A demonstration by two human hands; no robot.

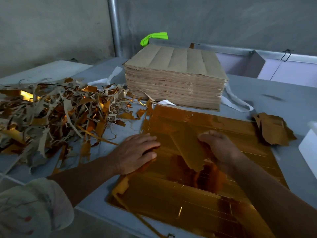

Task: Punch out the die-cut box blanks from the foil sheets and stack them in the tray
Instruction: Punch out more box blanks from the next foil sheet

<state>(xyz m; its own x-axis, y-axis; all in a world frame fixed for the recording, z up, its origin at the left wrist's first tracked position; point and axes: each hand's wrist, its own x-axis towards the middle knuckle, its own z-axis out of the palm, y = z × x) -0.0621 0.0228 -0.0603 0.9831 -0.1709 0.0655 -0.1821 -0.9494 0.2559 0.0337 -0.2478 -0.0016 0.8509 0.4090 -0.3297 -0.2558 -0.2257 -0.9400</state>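
Head view: left grip (137, 152) flat, fingers straight, pressing the shiny gold die-cut foil sheet (197, 200) lying on the near grey bench (295, 109), right grip (218, 146) curled round a gold box blank (188, 152) tilted up mid-sheet.

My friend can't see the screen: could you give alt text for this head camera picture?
A person's left hand presses flat on a gold foil sheet while the right hand grips a box blank. Foil scraps lie left; a brown sheet stack stands behind.
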